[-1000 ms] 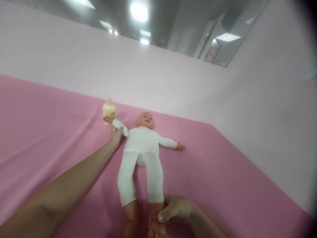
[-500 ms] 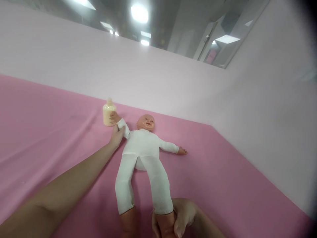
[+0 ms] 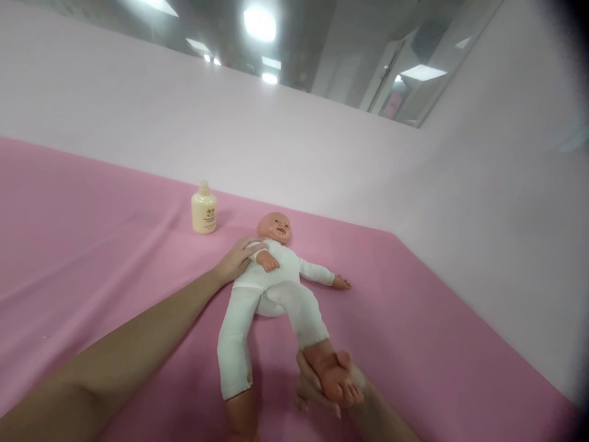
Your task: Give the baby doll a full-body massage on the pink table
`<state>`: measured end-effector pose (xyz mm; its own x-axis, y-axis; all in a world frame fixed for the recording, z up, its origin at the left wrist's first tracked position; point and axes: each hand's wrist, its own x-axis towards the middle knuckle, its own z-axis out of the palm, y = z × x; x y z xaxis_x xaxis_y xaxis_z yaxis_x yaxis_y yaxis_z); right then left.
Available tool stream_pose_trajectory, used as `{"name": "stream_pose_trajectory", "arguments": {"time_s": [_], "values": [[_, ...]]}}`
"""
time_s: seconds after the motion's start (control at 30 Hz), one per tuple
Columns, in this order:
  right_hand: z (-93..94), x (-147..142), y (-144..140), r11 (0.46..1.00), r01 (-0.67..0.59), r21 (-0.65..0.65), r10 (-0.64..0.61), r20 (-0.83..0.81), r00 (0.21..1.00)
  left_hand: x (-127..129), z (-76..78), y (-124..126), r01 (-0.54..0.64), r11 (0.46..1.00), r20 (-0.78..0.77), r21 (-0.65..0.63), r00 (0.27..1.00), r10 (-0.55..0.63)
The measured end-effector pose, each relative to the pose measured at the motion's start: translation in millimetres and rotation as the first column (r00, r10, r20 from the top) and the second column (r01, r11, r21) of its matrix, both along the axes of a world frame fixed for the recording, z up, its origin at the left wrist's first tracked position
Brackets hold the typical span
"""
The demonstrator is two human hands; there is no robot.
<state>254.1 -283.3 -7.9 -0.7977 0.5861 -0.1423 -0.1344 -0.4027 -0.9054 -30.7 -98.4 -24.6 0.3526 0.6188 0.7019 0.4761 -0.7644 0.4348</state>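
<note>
A baby doll in a white suit lies on its back, head away from me. My left hand is around one of its sleeved arms, which is bent so that the doll's hand rests on the chest. The fingers of my left hand lie across the sleeve near the shoulder. My right hand grips the doll's other-side leg from beneath at the ankle, foot raised toward me. Part of my right palm is hidden behind that foot. A cream lotion bottle stands upright beyond my left hand, apart from it.
Pink sheeting covers the surface under the doll, with creases at the left. A pale wall rises behind it and along the right. Above, a glass pane reflects bright lights.
My left hand has moved right, folding the doll's arm from beside the bottle onto its chest. My right hand has raised the leg, turning the foot up and into view.
</note>
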Motion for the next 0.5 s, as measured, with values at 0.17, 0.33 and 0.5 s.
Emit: {"name": "stream_pose_trajectory", "arguments": {"time_s": [0.17, 0.33, 0.5], "values": [[6.9, -28, 7, 0.960, 0.165, -0.226, -0.169, -0.001, 0.986, 2, 2.3, -2, 0.055, 0.990, -0.073, 0.129, 0.996, -0.046], [15.8, -34, 4, 0.910, 0.264, -0.320, -0.262, 0.050, 0.964, 1, 3.5, -2, 0.053, 0.987, -0.087, 0.154, 0.995, -0.040], [12.5, -31, 5, 0.915, 0.235, -0.328, -0.231, 0.050, 0.972, 1, 3.4, -3, 0.057, 0.991, -0.063, 0.118, 0.997, -0.049]]}}
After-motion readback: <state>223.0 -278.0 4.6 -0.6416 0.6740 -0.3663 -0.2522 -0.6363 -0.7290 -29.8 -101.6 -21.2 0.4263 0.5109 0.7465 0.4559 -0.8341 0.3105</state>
